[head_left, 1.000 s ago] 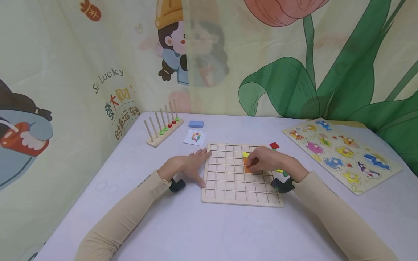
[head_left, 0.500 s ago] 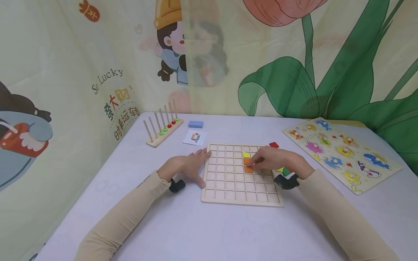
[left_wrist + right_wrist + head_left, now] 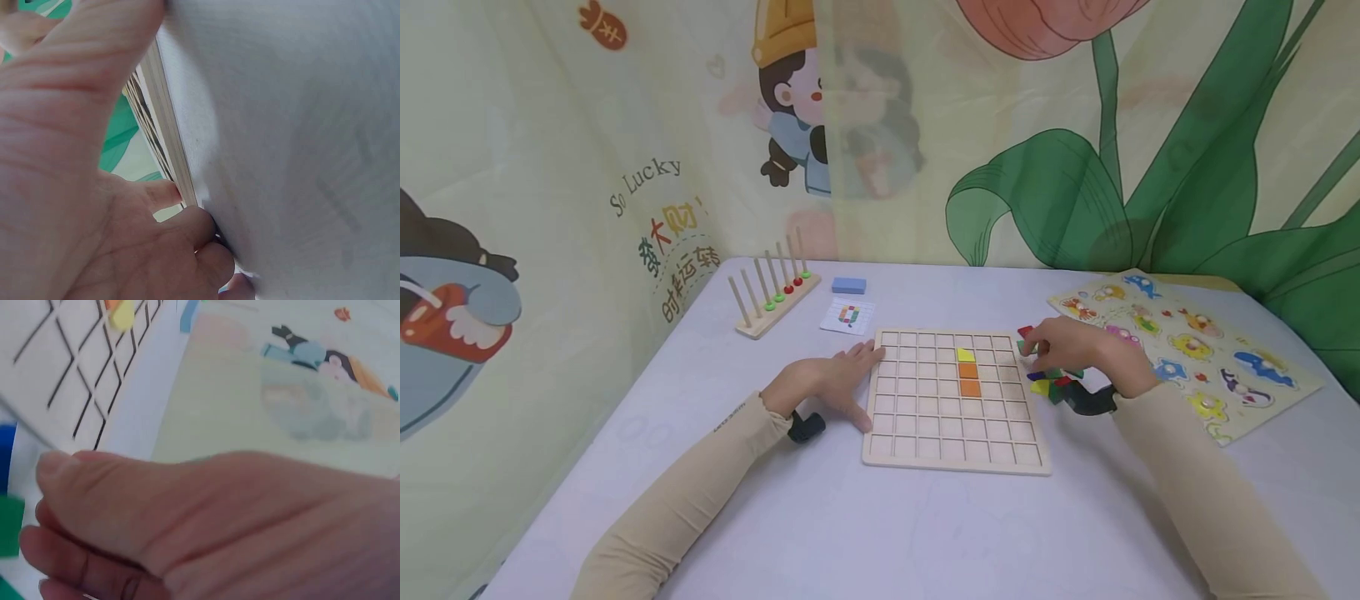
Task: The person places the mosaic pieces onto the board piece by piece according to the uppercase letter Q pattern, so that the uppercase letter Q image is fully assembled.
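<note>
A wooden grid board [image 3: 917,425] lies on the table with a yellow tile [image 3: 966,356] and two orange tiles [image 3: 970,388] in one column. Along its left edge rests my left hand [image 3: 842,383], fingers spread and thumb touching the side; the left wrist view shows the board's edge [image 3: 165,125] beside the fingers. My right hand [image 3: 1071,346] is over loose tiles right of the board, fingers bent, a gap between thumb and forefinger. No tile shows in its grasp. Around it lie red [image 3: 1026,332], yellow [image 3: 1040,387], blue [image 3: 6,456] and green tiles [image 3: 9,525], partly hidden by the hand.
Behind the board's left corner lies a pattern card [image 3: 847,316], with a blue block [image 3: 849,286] beyond it. A wooden peg stand [image 3: 778,307] with red and green beads is at the back left. To the right lies a sea-animal puzzle board [image 3: 1187,358].
My right hand has left the orange tiles on the board and moved right to the loose tiles. Both orange tiles are now fully visible. My left hand stays put.
</note>
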The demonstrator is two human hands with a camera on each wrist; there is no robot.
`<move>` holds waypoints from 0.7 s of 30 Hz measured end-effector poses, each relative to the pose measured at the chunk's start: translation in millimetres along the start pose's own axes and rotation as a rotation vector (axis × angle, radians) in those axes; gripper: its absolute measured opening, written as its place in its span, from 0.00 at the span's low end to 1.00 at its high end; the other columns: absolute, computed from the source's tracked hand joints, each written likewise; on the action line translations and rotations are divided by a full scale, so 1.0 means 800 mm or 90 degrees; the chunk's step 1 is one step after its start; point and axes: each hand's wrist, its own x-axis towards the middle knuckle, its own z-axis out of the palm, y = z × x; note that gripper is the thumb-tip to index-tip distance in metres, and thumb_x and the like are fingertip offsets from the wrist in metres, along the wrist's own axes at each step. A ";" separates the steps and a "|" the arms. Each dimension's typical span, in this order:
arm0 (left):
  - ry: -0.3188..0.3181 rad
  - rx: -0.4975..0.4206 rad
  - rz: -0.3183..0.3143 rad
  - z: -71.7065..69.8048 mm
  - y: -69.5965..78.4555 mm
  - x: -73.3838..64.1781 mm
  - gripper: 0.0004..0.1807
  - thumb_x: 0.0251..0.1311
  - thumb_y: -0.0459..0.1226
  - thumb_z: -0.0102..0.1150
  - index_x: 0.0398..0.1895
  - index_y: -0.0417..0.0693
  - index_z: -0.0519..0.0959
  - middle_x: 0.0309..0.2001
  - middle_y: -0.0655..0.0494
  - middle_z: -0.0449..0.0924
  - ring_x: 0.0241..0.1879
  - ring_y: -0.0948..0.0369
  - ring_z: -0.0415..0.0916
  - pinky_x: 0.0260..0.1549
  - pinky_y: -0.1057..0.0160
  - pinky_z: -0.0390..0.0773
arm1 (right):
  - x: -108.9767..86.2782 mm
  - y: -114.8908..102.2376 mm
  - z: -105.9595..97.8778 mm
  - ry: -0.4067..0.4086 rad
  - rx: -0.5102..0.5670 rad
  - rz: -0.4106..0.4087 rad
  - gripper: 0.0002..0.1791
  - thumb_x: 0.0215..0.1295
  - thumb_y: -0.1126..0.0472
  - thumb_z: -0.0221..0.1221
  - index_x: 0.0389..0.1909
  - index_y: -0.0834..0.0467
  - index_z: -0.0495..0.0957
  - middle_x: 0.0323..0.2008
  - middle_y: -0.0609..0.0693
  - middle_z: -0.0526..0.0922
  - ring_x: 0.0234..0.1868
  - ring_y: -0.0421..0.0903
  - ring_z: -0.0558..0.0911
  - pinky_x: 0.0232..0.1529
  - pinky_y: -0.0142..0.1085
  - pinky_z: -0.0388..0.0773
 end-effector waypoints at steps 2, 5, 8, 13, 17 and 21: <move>0.001 0.000 -0.002 0.000 0.000 0.000 0.67 0.47 0.58 0.71 0.79 0.46 0.36 0.79 0.45 0.30 0.78 0.51 0.28 0.76 0.52 0.40 | -0.002 0.011 -0.003 -0.004 -0.002 0.036 0.16 0.62 0.63 0.63 0.49 0.65 0.80 0.38 0.56 0.81 0.36 0.48 0.76 0.37 0.38 0.80; 0.001 -0.002 -0.004 0.000 0.000 0.001 0.67 0.47 0.58 0.71 0.79 0.46 0.36 0.79 0.45 0.30 0.78 0.52 0.28 0.76 0.52 0.40 | -0.003 0.027 -0.002 -0.003 -0.006 0.086 0.17 0.61 0.63 0.63 0.49 0.66 0.79 0.40 0.60 0.81 0.38 0.52 0.77 0.41 0.44 0.81; 0.000 0.000 0.000 0.001 0.000 0.001 0.67 0.47 0.58 0.71 0.79 0.45 0.36 0.79 0.44 0.29 0.78 0.51 0.28 0.76 0.53 0.39 | -0.006 0.039 -0.001 0.008 -0.009 0.117 0.17 0.59 0.65 0.63 0.49 0.67 0.79 0.42 0.62 0.80 0.42 0.56 0.76 0.43 0.48 0.80; 0.002 0.001 0.007 0.001 0.000 0.001 0.67 0.47 0.57 0.71 0.78 0.44 0.36 0.79 0.43 0.30 0.78 0.51 0.28 0.76 0.52 0.39 | -0.009 0.045 -0.002 0.004 0.006 0.148 0.19 0.58 0.68 0.63 0.52 0.67 0.77 0.43 0.64 0.79 0.43 0.58 0.75 0.45 0.50 0.78; -0.001 0.001 0.007 0.000 0.001 0.000 0.67 0.48 0.57 0.71 0.78 0.44 0.36 0.79 0.43 0.29 0.78 0.51 0.28 0.76 0.52 0.39 | -0.011 0.045 -0.002 -0.017 0.004 0.163 0.20 0.57 0.67 0.66 0.52 0.66 0.77 0.44 0.65 0.79 0.43 0.57 0.76 0.45 0.48 0.79; 0.000 -0.001 0.002 0.000 0.001 0.001 0.67 0.47 0.57 0.72 0.78 0.44 0.36 0.79 0.43 0.30 0.78 0.51 0.28 0.76 0.51 0.40 | -0.011 0.048 0.000 -0.025 -0.002 0.173 0.18 0.56 0.66 0.68 0.48 0.66 0.78 0.43 0.64 0.79 0.43 0.57 0.76 0.44 0.47 0.79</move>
